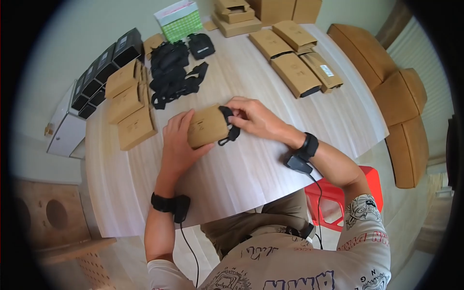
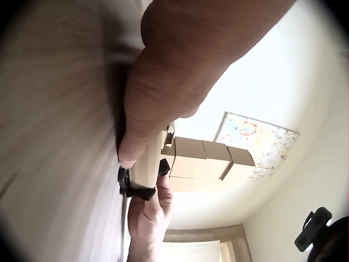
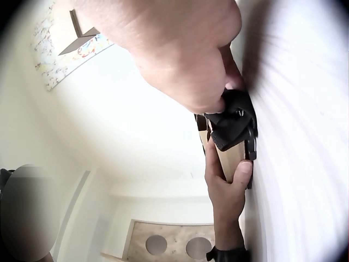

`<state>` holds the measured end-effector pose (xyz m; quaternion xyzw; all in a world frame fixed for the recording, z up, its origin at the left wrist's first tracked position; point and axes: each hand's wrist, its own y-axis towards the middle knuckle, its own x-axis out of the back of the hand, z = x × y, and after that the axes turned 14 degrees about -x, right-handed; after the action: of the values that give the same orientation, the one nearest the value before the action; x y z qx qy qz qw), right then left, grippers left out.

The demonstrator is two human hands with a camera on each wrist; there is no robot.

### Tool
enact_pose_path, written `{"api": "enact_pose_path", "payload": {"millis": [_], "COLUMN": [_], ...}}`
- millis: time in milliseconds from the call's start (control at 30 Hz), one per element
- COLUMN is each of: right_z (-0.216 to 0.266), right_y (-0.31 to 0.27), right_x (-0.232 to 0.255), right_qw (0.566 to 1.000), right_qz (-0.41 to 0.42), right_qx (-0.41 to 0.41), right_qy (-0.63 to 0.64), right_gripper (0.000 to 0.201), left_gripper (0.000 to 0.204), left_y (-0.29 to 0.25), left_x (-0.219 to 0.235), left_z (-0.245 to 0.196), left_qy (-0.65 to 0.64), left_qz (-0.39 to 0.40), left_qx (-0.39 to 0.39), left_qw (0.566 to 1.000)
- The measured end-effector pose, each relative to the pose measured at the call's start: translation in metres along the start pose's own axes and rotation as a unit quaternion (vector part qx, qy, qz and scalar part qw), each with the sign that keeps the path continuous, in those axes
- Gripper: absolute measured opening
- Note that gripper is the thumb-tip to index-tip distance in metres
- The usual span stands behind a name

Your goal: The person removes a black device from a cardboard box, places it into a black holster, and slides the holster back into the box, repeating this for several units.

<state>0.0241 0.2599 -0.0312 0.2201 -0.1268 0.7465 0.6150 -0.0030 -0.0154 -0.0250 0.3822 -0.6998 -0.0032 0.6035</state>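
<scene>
A small brown cardboard box (image 1: 208, 126) lies on the table in front of the person. The left hand (image 1: 178, 142) grips it, thumb along the near side and fingers over the far side. Black webbing strap (image 1: 234, 133) sticks out of the box's right end, with a black clip (image 1: 223, 142) hanging at the near corner. With thumb and fingers, the right hand (image 1: 256, 118) pinches this strap at the opening. In the right wrist view the folded strap (image 3: 232, 128) bulges from the box end, close to the fingertips. What lies deeper inside the box is hidden.
Several brown boxes (image 1: 133, 128) stand at the left beside black boxes (image 1: 102, 63). A heap of black straps (image 1: 169, 72) and a black pouch (image 1: 200, 46) lie behind. More filled boxes (image 1: 292, 70) lie back right; a green checked bag (image 1: 181, 26) stands at the back.
</scene>
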Motion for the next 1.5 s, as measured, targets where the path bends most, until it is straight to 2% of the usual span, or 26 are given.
{"api": "enact_pose_path", "payload": {"millis": [67, 100, 133, 200, 233, 267, 333, 367, 433, 467, 500, 533, 600, 667, 767, 800, 867, 900, 967, 1000, 1067, 1200, 1267, 1300, 1367, 1500], "right_z": [0.003, 0.008, 0.012, 0.020, 0.027, 0.022, 0.012, 0.008, 0.012, 0.006, -0.001, -0.007, -0.009, 0.000, -0.005, 0.002, 0.017, 0.012, -0.001, 0.000, 0.003, 0.003, 0.008, 0.007, 0.004, 0.006], "right_y": [-0.003, -0.007, -0.012, -0.019, -0.016, -0.014, -0.012, -0.011, -0.005, -0.002, 0.002, 0.005, 0.006, 0.003, 0.000, -0.002, -0.006, -0.005, 0.000, 0.001, 0.001, 0.002, 0.001, 0.000, -0.003, -0.002], "right_x": [0.002, 0.006, 0.011, 0.021, 0.029, 0.025, 0.016, 0.017, 0.026, 0.026, 0.025, 0.023, 0.020, 0.013, 0.010, 0.011, 0.018, 0.017, 0.014, 0.012, 0.007, 0.009, 0.012, 0.010, 0.001, 0.008], "right_qw": [0.996, 0.991, 0.992, 0.979, 0.976, 0.977, 0.986, 0.986, 0.988, 0.988, 0.984, 0.956, 0.940, 0.920, 0.961, 0.961, 0.974, 0.974, 0.940, 0.941, 0.891, 0.876, 0.844, 0.845, 0.808, 0.792], "right_qz": [-0.056, -0.086, -0.082, -0.092, -0.006, -0.004, -0.049, -0.049, -0.036, -0.034, -0.027, -0.019, -0.001, 0.020, 0.033, 0.033, 0.014, 0.014, 0.004, 0.005, -0.040, -0.074, -0.085, -0.085, -0.043, -0.010], "right_qx": [0.025, 0.029, 0.033, -0.057, -0.132, -0.132, -0.038, -0.037, -0.135, -0.135, -0.153, -0.168, -0.182, -0.157, -0.142, -0.141, -0.213, -0.213, -0.171, -0.171, -0.176, -0.171, -0.195, -0.194, -0.203, -0.134], "right_qy": [-0.061, -0.097, -0.094, -0.170, -0.170, -0.168, -0.154, -0.152, -0.064, -0.064, 0.088, 0.238, 0.289, 0.358, 0.236, 0.236, 0.074, 0.074, 0.294, 0.294, 0.417, 0.445, 0.491, 0.491, 0.552, 0.595], "right_gripper": [0.038, 0.047, 0.047, 0.056, 0.061, 0.061, 0.050, 0.050, 0.038, 0.038, 0.034, 0.031, 0.029, 0.029, 0.028, 0.028, 0.025, 0.025, 0.020, 0.020, 0.018, 0.018, 0.018, 0.018, 0.016, 0.018], "left_gripper": [0.097, 0.097, 0.097, 0.097, 0.097, 0.097, 0.097, 0.097, 0.097, 0.097, 0.097, 0.097, 0.097, 0.097, 0.097, 0.097, 0.097, 0.097, 0.097, 0.097, 0.097, 0.096, 0.096, 0.096, 0.096, 0.095], "left_y": [0.001, 0.001, 0.002, 0.000, 0.000, -0.001, 0.000, 0.000, 0.001, 0.000, -0.001, -0.001, -0.001, 0.000, -0.001, -0.001, -0.002, -0.002, 0.000, 0.000, 0.001, 0.001, 0.001, 0.002, 0.002, 0.003], "left_x": [-0.001, -0.003, -0.003, -0.003, -0.003, -0.003, -0.003, -0.002, 0.000, 0.000, -0.001, -0.001, -0.002, -0.002, -0.002, -0.003, -0.003, -0.003, -0.002, -0.002, -0.002, -0.003, -0.003, -0.002, -0.002, -0.002], "left_z": [0.001, 0.001, 0.002, 0.004, 0.004, 0.004, 0.004, 0.004, 0.004, 0.004, 0.004, 0.005, 0.005, 0.005, 0.006, 0.006, 0.006, 0.006, 0.005, 0.004, 0.003, 0.004, 0.003, 0.003, 0.003, 0.001], "left_qy": [0.008, 0.005, 0.001, 0.010, 0.015, 0.016, 0.013, 0.015, 0.010, 0.011, 0.007, 0.004, 0.005, 0.007, 0.009, 0.007, 0.005, 0.005, 0.007, -0.003, -0.011, -0.009, -0.012, -0.015, -0.016, -0.060], "left_qz": [0.003, -0.008, -0.021, -0.023, -0.024, -0.022, -0.017, -0.015, -0.007, -0.007, -0.010, -0.014, -0.014, -0.013, -0.011, -0.014, -0.016, -0.015, -0.016, -0.024, -0.033, -0.038, -0.044, -0.044, -0.043, -0.068], "left_qx": [0.005, 0.009, 0.011, 0.019, 0.022, 0.024, 0.023, 0.023, 0.022, 0.023, 0.020, 0.016, 0.017, 0.016, 0.019, 0.019, 0.018, 0.020, 0.023, 0.028, 0.034, 0.037, 0.038, 0.038, 0.035, 0.039], "left_qw": [1.000, 1.000, 1.000, 1.000, 0.999, 0.999, 1.000, 1.000, 1.000, 1.000, 1.000, 1.000, 1.000, 1.000, 1.000, 1.000, 1.000, 1.000, 1.000, 0.999, 0.999, 0.999, 0.998, 0.998, 0.998, 0.995]}}
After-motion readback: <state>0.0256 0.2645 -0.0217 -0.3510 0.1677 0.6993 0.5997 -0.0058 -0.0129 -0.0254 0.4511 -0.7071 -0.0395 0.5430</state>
